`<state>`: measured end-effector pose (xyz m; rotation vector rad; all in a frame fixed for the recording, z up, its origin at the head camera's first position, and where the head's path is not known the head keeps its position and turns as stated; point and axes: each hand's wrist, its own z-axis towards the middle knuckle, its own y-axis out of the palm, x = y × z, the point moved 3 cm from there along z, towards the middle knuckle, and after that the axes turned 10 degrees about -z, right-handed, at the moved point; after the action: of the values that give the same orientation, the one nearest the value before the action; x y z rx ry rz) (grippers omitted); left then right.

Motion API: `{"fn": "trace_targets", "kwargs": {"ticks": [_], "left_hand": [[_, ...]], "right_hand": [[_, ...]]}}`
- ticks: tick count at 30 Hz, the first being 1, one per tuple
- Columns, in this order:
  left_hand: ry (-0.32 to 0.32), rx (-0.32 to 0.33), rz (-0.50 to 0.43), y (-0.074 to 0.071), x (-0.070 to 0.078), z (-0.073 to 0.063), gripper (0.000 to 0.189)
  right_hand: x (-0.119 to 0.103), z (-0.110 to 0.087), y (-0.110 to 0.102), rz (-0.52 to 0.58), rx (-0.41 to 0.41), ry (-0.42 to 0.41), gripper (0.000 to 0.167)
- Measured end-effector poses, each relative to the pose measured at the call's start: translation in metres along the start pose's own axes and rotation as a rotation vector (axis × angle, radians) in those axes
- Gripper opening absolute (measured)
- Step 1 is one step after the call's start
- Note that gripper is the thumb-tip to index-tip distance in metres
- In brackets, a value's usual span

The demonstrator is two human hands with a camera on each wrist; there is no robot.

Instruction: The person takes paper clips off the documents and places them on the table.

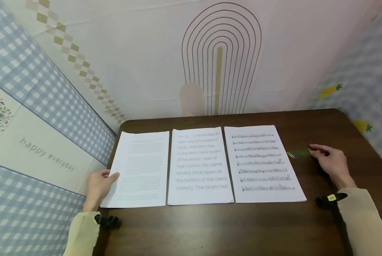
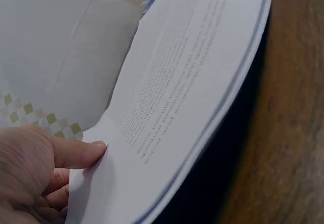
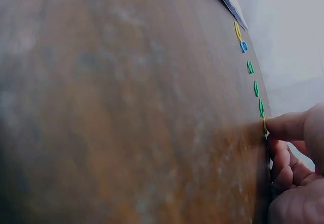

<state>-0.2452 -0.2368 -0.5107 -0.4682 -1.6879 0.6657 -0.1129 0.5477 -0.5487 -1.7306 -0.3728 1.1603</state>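
Observation:
At the left side of the table, my left hand [image 1: 98, 186] grips the left edge of a stack of printed paper [image 1: 139, 170]. In the left wrist view the thumb [image 2: 83, 154] lies on top of the sheets and the other fingers curl at their edge. Over on the right, my right hand [image 1: 333, 163] pinches a yellow paper clip [image 3: 265, 125] at the near end of a row of clips. That row continues with several green paper clips [image 3: 256, 88], a blue paper clip [image 3: 244, 47] and another yellow clip [image 3: 237, 31] beside the sheet music.
Large-print pages [image 1: 199, 167] lie in the middle, with sheet music [image 1: 264, 167] to their right. All three paper stacks stand side by side on the dark wooden table [image 1: 210, 227]. A patterned cloth [image 1: 146, 71] hangs behind, and checked cloth [image 1: 34, 64] borders the left side.

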Motion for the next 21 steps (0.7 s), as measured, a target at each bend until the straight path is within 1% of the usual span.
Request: {"fn": "trace_targets", "kwargs": {"ticks": [4, 6, 9, 12, 15, 18, 21], "left_hand": [[0.087, 0.011, 0.078, 0.006, 0.007, 0.0, 0.045], [0.112, 0.007, 0.114, 0.007, 0.009, 0.0, 0.044], [0.133, 0.001, 0.162, 0.008, 0.011, -0.001, 0.043], [0.139, 0.0, 0.196, 0.007, 0.012, -0.002, 0.042], [0.131, 0.005, 0.228, 0.006, 0.011, -0.003, 0.041], [0.112, 0.002, 0.267, 0.004, 0.01, -0.004, 0.047], [0.103, 0.0, 0.309, 0.004, 0.011, -0.006, 0.055]], "right_hand": [[0.01, -0.004, -0.004, 0.047, 0.022, 0.024, 0.052], [0.014, -0.006, -0.005, 0.068, 0.024, 0.032, 0.055], [0.018, -0.007, -0.004, 0.079, 0.021, 0.043, 0.057], [0.018, -0.006, -0.004, 0.104, 0.016, 0.049, 0.059], [0.012, -0.01, -0.007, 0.136, 0.014, 0.057, 0.061], [-0.002, -0.02, -0.011, 0.136, 0.025, 0.054, 0.061], [-0.022, -0.033, -0.013, 0.105, 0.056, 0.011, 0.058]]}}
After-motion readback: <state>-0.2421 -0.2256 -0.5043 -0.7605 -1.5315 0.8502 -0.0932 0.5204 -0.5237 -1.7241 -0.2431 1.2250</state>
